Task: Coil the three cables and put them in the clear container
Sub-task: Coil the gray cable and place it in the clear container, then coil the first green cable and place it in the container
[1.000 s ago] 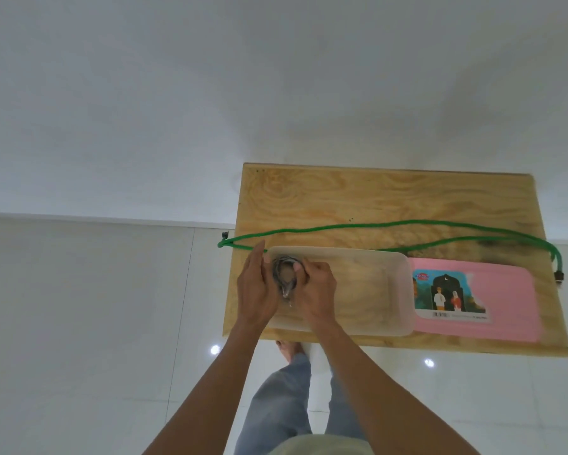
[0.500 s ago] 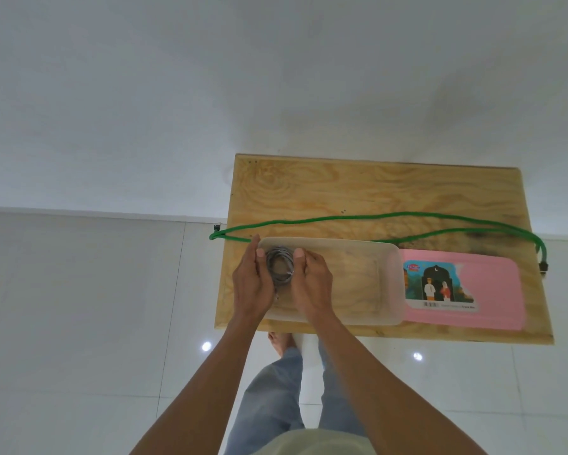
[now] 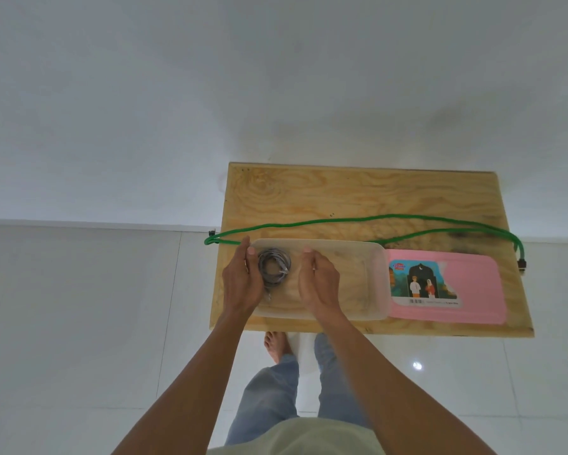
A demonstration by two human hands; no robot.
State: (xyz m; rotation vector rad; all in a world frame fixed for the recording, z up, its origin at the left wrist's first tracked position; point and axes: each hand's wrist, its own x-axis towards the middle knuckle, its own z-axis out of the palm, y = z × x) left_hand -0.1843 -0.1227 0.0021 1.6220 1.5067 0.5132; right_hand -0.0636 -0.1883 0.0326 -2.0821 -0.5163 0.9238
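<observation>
Down at the left end of the clear rectangular plastic container (image 3: 371,284) lies the coiled grey cable (image 3: 273,268). Left hand (image 3: 242,281) beside it, fingers loosely open, gripping nothing; right hand (image 3: 318,284) likewise open, empty. Behind, an uncoiled green cable (image 3: 368,219) crosses the plywood table (image 3: 341,192); rightward lies the pink lid (image 3: 473,284).

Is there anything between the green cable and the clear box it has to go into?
Nothing visible. The green cable lies stretched on the table just behind the box, which is open on top; its pink lid lies to the right. Inside is only a coiled grey cable.
</observation>
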